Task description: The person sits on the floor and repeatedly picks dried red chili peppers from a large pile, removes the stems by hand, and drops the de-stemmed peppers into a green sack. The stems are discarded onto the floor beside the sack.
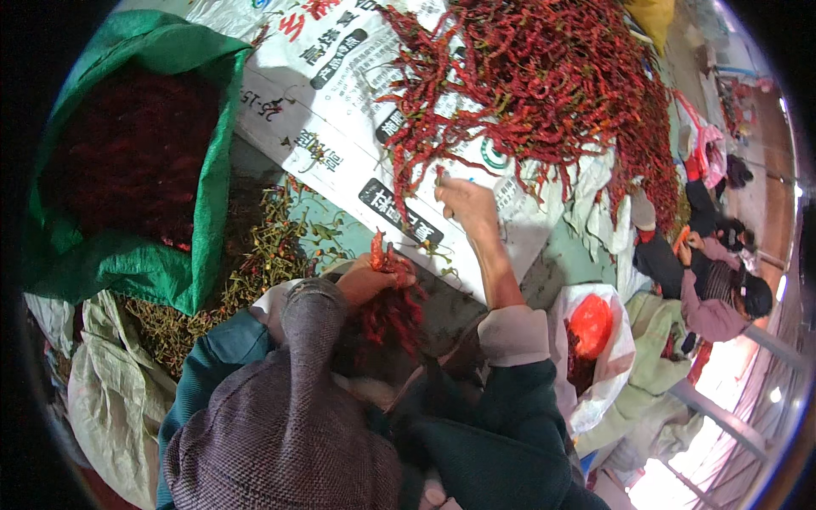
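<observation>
My left hand [373, 277] is closed around a bunch of red chili peppers [392, 315], whose ends hang below the fist over my lap. Out over the white printed sheet [344, 191] is my right hand [462, 197], its thumb and fingertips pinched together by a small stem-like piece [440, 172]; whether they grip it is hard to tell. A large heap of long red chili peppers [542, 83] lies on the sheet, just beyond my right hand. Some loose chilies trail from the heap between my two hands.
On the left stands a green woven sack [213, 191] full of dark red chilies. Plucked green stems [261, 255] are piled beside it. At the right are a white sack [615, 376] holding a red plastic bag [590, 325], and a seated co-worker [714, 299]. A pale sack [115, 382] lies lower left.
</observation>
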Demonstrator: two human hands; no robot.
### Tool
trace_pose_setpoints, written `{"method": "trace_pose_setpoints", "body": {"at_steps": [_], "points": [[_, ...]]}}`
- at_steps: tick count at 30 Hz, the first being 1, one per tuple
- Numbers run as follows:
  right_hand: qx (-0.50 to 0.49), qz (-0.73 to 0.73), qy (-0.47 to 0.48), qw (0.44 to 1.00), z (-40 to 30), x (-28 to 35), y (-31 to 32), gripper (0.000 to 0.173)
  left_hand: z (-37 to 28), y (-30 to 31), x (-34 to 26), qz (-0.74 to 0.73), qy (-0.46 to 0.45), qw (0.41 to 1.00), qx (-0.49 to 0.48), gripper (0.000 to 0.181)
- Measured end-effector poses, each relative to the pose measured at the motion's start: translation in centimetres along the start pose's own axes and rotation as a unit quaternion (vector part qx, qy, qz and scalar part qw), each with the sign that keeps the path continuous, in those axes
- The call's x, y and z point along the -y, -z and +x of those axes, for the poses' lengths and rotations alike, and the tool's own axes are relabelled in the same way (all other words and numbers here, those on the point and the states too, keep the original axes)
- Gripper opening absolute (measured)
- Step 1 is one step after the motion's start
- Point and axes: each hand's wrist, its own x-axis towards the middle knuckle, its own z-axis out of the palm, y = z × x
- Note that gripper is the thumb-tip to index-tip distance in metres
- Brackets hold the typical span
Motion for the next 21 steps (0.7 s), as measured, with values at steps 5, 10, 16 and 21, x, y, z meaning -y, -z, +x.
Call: {"method": "trace_pose_setpoints", "body": {"at_steps": [5, 10, 16, 21], "points": [[0.035, 0.016, -0.013, 0.999, -3.7, -2.1, 2.7, 0.022, -0.4, -0.6, 0.0, -0.011, 0.006, 1.0, -0.027, 0.019], [0.143, -0.137, 0.068, 0.978, -8.2, -0.4, 2.3, 0.017, 0.2, -0.5, -0.4, 0.175, -0.121, 0.977, 0.014, 0.037], [0.115, -0.294, 0.268, 0.91, -10.9, 0.0, 2.5, 0.012, -0.3, -0.7, -0.5, 0.486, -0.354, 0.799, -0.008, 0.053], [0.111, -0.334, 0.285, 0.891, -12.2, -0.3, 2.1, 0.017, -0.7, -1.0, -1.5, 0.534, -0.41, 0.739, -0.032, 0.05]]}}
